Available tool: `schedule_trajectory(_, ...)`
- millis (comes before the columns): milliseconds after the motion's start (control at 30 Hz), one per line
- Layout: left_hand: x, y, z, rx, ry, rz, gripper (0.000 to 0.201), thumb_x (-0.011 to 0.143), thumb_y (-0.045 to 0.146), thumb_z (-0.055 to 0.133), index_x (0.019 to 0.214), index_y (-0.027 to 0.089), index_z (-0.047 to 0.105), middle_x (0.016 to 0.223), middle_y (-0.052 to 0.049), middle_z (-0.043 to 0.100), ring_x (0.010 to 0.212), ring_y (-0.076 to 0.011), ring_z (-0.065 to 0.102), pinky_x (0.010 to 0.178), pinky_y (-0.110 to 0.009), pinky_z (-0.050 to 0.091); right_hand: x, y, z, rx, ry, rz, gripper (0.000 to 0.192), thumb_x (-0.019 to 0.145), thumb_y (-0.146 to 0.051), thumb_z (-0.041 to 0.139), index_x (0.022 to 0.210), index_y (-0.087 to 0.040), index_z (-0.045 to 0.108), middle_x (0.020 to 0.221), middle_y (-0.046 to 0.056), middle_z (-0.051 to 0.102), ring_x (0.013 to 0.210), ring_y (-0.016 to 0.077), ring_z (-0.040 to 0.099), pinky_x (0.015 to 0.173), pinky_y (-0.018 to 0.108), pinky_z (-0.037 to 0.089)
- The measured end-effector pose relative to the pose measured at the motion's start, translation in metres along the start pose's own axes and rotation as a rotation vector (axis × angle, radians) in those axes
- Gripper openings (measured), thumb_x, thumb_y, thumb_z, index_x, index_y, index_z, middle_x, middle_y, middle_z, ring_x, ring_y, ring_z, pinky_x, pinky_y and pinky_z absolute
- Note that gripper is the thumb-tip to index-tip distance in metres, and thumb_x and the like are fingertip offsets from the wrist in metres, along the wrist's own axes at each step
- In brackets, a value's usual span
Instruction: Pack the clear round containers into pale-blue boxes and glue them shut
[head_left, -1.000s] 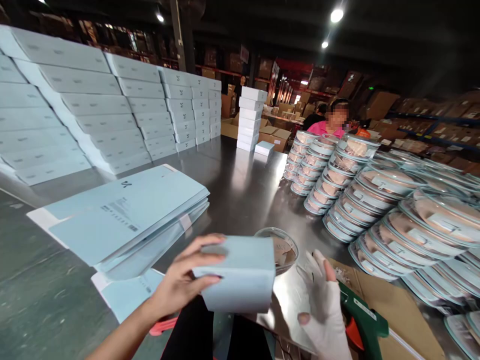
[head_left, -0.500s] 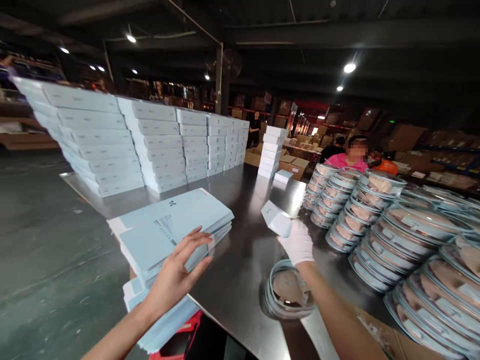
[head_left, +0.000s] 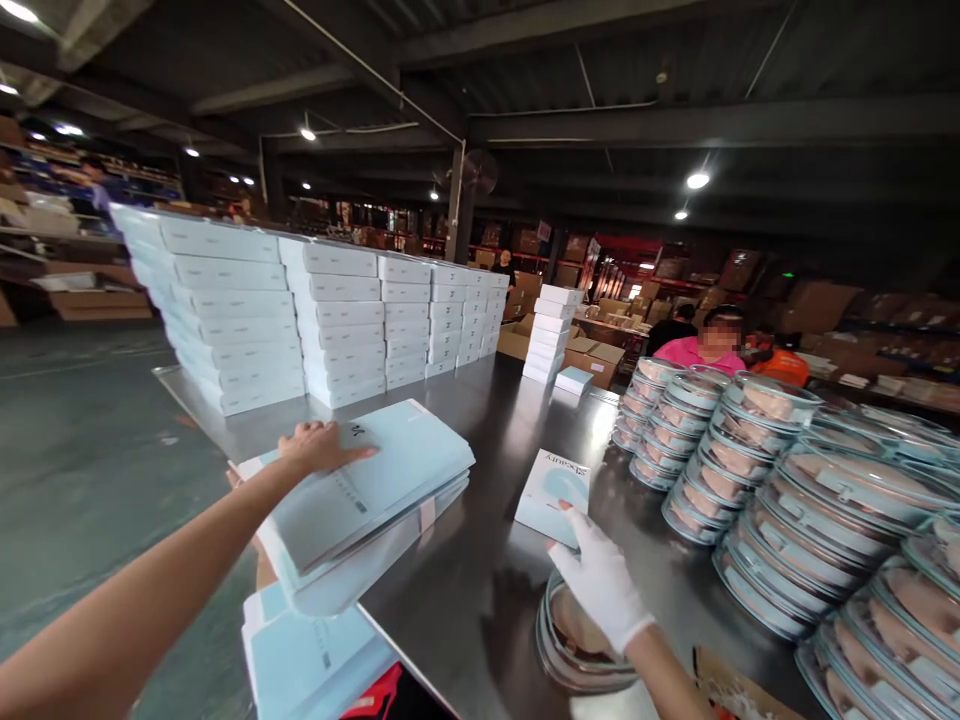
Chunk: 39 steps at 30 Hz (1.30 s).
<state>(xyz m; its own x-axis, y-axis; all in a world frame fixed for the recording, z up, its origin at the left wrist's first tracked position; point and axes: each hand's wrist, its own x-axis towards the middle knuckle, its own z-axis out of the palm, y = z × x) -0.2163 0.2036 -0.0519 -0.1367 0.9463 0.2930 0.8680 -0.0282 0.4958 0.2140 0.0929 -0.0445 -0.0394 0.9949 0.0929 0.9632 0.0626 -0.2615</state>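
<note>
Your left hand [head_left: 319,447] lies flat, fingers spread, on top of the pile of flat pale-blue cartons [head_left: 375,490] at the near left of the steel bench [head_left: 480,560] — pressing on it, not gripping. Your gloved right hand [head_left: 600,575] reaches forward, fingers loosely extended, fingertips touching the near edge of a small light-blue box [head_left: 551,480] that lies on the bench — it holds nothing. Just below that hand sits a round clear-lidded tray [head_left: 574,645]. Stacks of similar round trays [head_left: 750,470] crowd the right side; white boxes [head_left: 300,310] are piled along the far left.
</note>
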Motion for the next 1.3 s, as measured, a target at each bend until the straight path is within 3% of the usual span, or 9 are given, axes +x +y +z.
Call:
schedule_trajectory(133,-0.013,0.024,-0.030,0.188,0.137,0.014,0.062,0.089,0.067,0.053,0.103,0.007,0.062,0.115,-0.021,0.071,0.118,-0.0523,0.063,0.090,-0.066,0.053,-0.045,0.006,-0.011,-0.045,0.257,-0.112,0.037,0.095,-0.028,0.053,0.127,-0.013,0.064,0.128,0.015,0.072,0.117,0.0312,0.068,0.101,0.048,0.055)
schedule_trajectory(333,-0.078,0.088,-0.055,0.268,0.367,0.419,0.050,0.098,0.067,0.043,0.115,0.023,0.060,0.068,0.003,0.065,0.063,-0.0272,0.072,0.058,-0.030,0.048,-0.083,-0.031,-0.030,-0.399,1.085,-0.358,0.031,0.091,-0.033,0.061,0.114,-0.012,0.057,0.093,0.020,0.064,0.082,0.0349,0.057,0.070,0.051,0.049)
schedule_trajectory(467,-0.131,0.115,-0.043,-0.021,0.363,0.925,0.030,0.098,0.058,0.058,0.095,0.029,0.062,0.067,0.004,0.064,0.049,-0.0170,0.061,0.049,-0.029,0.039,-0.099,-0.035,-0.020,0.179,0.722,-0.160,0.033,0.085,-0.039,0.068,0.114,-0.023,0.065,0.110,0.015,0.072,0.100,0.0382,0.065,0.086,0.055,0.051)
schedule_trajectory(600,-0.152,0.125,-0.027,-0.048,0.303,0.879,0.026,0.098,0.054,0.060,0.095,0.028,0.063,0.066,0.004,0.065,0.051,-0.0185,0.066,0.048,-0.031,0.044,-0.118,-0.016,-0.020,1.162,-0.039,0.038,0.055,0.071,-0.059,0.080,0.117,-0.030,0.072,0.113,0.005,0.077,0.106,0.0314,0.071,0.087,0.040,0.055)
schedule_trajectory(700,-0.165,0.131,-0.006,-0.115,0.219,0.868,0.041,0.095,0.057,0.061,0.129,0.033,0.064,0.094,-0.002,0.078,0.072,-0.0258,0.077,0.060,-0.032,0.058,-0.132,-0.010,-0.030,1.401,-0.234,0.022,0.052,0.068,-0.061,0.085,0.106,-0.026,0.078,0.102,0.004,0.080,0.100,0.0279,0.074,0.089,0.036,0.055)
schedule_trajectory(833,-0.188,0.142,0.017,-0.365,-0.314,0.920,0.111,0.068,0.054,0.087,0.162,0.039,0.031,0.151,-0.009,0.061,0.123,-0.0403,0.068,0.094,-0.040,0.062,-0.142,-0.013,-0.038,0.997,-0.047,0.023,0.031,0.082,-0.055,0.073,0.097,-0.030,0.080,0.099,0.004,0.078,0.097,0.0294,0.073,0.093,0.042,0.057)
schedule_trajectory(967,-0.184,0.154,0.018,-0.673,-0.865,0.562,0.055,0.083,0.044,0.075,0.136,0.037,0.067,0.108,0.002,0.083,0.093,-0.0308,0.078,0.078,-0.034,0.066,-0.141,-0.011,-0.047,0.618,0.240,0.075,0.025,0.087,-0.048,0.068,0.105,-0.033,0.075,0.107,0.004,0.076,0.104,0.0308,0.071,0.095,0.044,0.058)
schedule_trajectory(1167,-0.175,0.162,0.058,-0.998,-0.487,0.281,0.070,0.081,0.075,0.066,0.128,0.022,0.066,0.110,-0.013,0.078,0.104,-0.0353,0.074,0.092,-0.049,0.062,-0.136,0.000,-0.044,0.747,0.546,-0.076,0.080,0.099,-0.058,0.053,0.164,-0.041,0.010,0.174,0.003,0.017,0.158,0.0298,0.023,0.127,0.052,0.027)
schedule_trajectory(1300,-0.195,0.172,0.078,-0.993,-0.502,0.544,0.084,0.083,0.075,0.066,0.148,0.025,0.049,0.148,-0.020,0.055,0.147,-0.0407,0.043,0.118,-0.058,0.040,-0.140,-0.006,-0.025,0.690,0.558,-0.157,0.054,0.104,-0.049,0.047,0.157,-0.048,0.034,0.171,-0.003,0.025,0.157,0.0297,0.028,0.125,0.052,0.033)
